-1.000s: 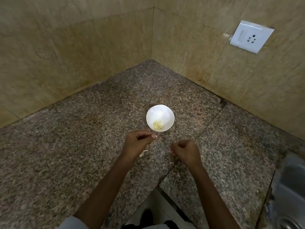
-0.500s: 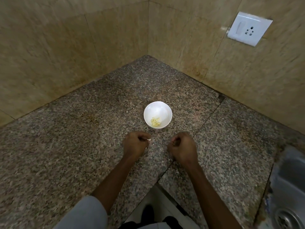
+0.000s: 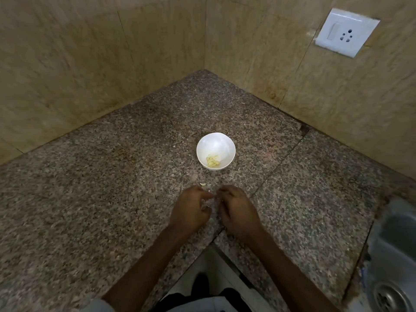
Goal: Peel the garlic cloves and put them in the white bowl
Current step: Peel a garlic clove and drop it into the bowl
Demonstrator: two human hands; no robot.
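Curling fingers — left hand (image 3: 191, 210), right hand (image 3: 238, 210) — grasp unclear; speckled granite (image 3: 112, 188); round white bowl (image 3: 216, 144).

Dim, yellowish light, pretty even – no hard shadows, just a soft dark rim under the white bowl (image 3: 215, 144), the brightest spot & a bit washed out inside. Faint glare on the socket plate (image 3: 346, 33). Wide-angle lens bows the wall (image 3: 90, 64) lines; the sink (image 3: 396, 244) in the corner looks smeared. Left hand (image 3: 191, 212) & right hand (image 3: 239, 213) slightly motion-blurred.
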